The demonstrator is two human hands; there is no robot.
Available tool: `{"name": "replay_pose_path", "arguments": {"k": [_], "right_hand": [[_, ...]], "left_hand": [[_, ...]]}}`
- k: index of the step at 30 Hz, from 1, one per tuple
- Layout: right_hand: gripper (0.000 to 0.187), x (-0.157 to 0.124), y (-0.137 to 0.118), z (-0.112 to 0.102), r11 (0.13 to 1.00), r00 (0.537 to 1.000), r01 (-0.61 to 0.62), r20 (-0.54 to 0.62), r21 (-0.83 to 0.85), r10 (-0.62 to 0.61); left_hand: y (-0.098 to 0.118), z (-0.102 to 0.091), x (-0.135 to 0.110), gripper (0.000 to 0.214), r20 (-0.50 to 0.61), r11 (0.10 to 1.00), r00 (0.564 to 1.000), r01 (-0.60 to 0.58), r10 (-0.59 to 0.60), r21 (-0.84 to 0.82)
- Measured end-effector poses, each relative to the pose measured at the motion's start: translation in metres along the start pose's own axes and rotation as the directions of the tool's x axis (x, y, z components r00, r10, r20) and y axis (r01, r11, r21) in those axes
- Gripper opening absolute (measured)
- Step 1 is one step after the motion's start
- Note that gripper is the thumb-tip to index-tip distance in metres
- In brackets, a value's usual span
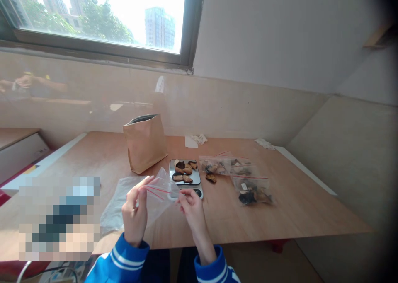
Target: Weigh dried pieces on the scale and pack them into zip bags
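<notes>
A clear zip bag (160,198) with red lines along its mouth is stretched between my hands. My left hand (135,210) is closed on its left side, thumb and fingers up near the mouth. On the other side, the fingertips of my right hand (192,206) pinch the bag's edge. Just beyond the bag stands a small kitchen scale (195,176). Several dried brown pieces with dark edges (186,170) lie on its plate, and the bag partly covers its front. One more dried piece (211,178) rests on the table right of the scale.
Behind the scale, to the left, stands an open brown paper bag (146,144). Several filled zip bags (253,192) lie to the right on the wooden table (295,204). A flat clear plastic bag (113,210) is under my left hand's side. Crumpled white paper (199,139) lies near the wall.
</notes>
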State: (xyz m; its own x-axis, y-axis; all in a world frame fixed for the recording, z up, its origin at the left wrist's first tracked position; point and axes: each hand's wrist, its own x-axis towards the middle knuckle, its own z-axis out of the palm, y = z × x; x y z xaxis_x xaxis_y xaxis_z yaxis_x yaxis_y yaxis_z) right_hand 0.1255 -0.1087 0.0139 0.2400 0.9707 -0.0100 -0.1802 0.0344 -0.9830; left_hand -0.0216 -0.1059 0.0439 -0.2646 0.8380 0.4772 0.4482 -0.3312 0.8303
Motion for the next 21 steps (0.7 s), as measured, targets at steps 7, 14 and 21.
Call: {"name": "replay_pose_path", "arguments": {"k": [7, 14, 21], "right_hand": [[0.041, -0.002, -0.007, -0.035, 0.956, 0.964, 0.240, 0.162, -0.170, -0.213], [0.039, 0.049, 0.006, -0.049, 0.605, 0.836, 0.509, 0.186, -0.612, -0.516], [0.039, 0.093, 0.009, -0.046, 0.371, 0.797, 0.571, 0.388, -0.732, -0.463]], "left_hand": [[0.005, 0.025, 0.031, 0.042, -0.120, 0.995, 0.993, -0.017, 0.005, -0.099], [-0.029, 0.056, 0.048, 0.045, -0.255, 0.984, 0.956, 0.114, -0.147, -0.140], [-0.054, 0.068, 0.040, 0.046, -0.240, 0.975, 0.969, 0.009, -0.064, -0.223]]}}
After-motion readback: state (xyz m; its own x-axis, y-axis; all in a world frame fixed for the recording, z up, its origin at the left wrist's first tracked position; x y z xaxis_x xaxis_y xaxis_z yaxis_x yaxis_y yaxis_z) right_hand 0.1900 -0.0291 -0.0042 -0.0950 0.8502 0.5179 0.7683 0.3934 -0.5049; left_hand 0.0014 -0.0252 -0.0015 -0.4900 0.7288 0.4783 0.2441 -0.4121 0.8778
